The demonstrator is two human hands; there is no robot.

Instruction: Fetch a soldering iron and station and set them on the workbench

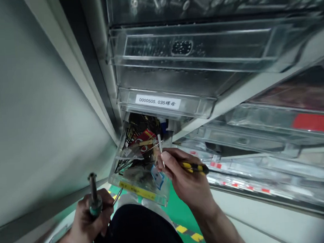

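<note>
My right hand is closed over an open drawer, pinching a thin silver rod upright between thumb and fingertips. A screwdriver-like tool with a yellow-and-black handle lies across the same hand. At lower left, my left hand is wrapped around a tool with a metal shaft and teal collar; its exact kind is unclear. A thin metal shaft also sticks out of that hand toward the drawer. The clear plastic drawer holds a jumble of thin rods, a red packet and small bags.
Above the drawer are further clear drawers, one with a white label, another full of metal parts. More drawers with red marks line the right. A grey panel stands at left. The green floor has yellow-and-black tape.
</note>
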